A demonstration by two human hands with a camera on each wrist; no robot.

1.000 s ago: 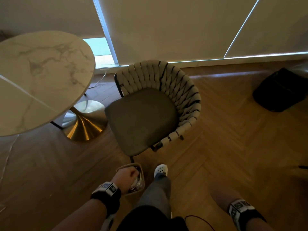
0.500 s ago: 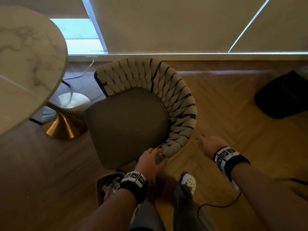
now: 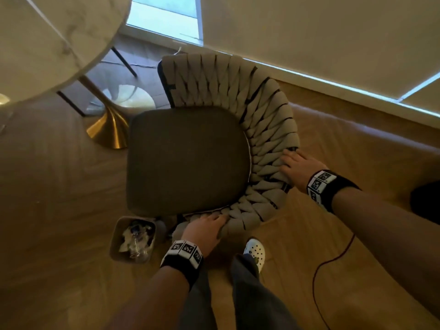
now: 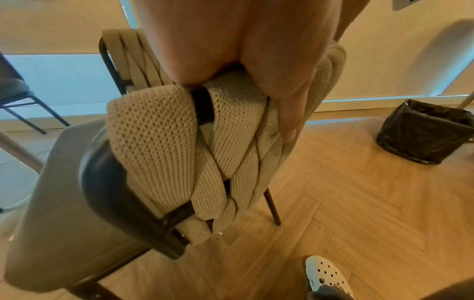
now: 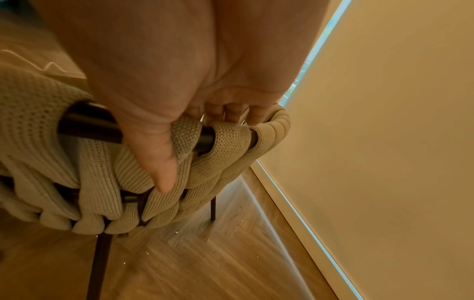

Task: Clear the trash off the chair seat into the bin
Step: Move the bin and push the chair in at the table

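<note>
The chair (image 3: 188, 160) has a bare dark grey seat and a beige woven backrest (image 3: 266, 139) that wraps round its right side. My left hand (image 3: 207, 228) grips the near end of that backrest (image 4: 184, 146), thumb over the knitted straps. My right hand (image 3: 296, 167) holds the rim of the backrest (image 5: 107, 162) further round, thumb on the outside, fingers curled over the top bar. A small beige bin (image 3: 134, 239) stands on the floor by the seat's front left corner, with crumpled wrappers and clear plastic inside it.
A round marble table (image 3: 54, 36) on a gold pedestal (image 3: 109, 129) stands left of the chair. A black-lined bin (image 4: 425, 132) sits on the wood floor to the right. My white clog (image 3: 254, 252) is near the chair leg, and a thin cable (image 3: 333, 258) trails on the floor.
My left hand left the small bin and took hold of the backrest's near end. My right hand came up from the floor side and gripped the backrest rim. The view moved closer over the chair.
</note>
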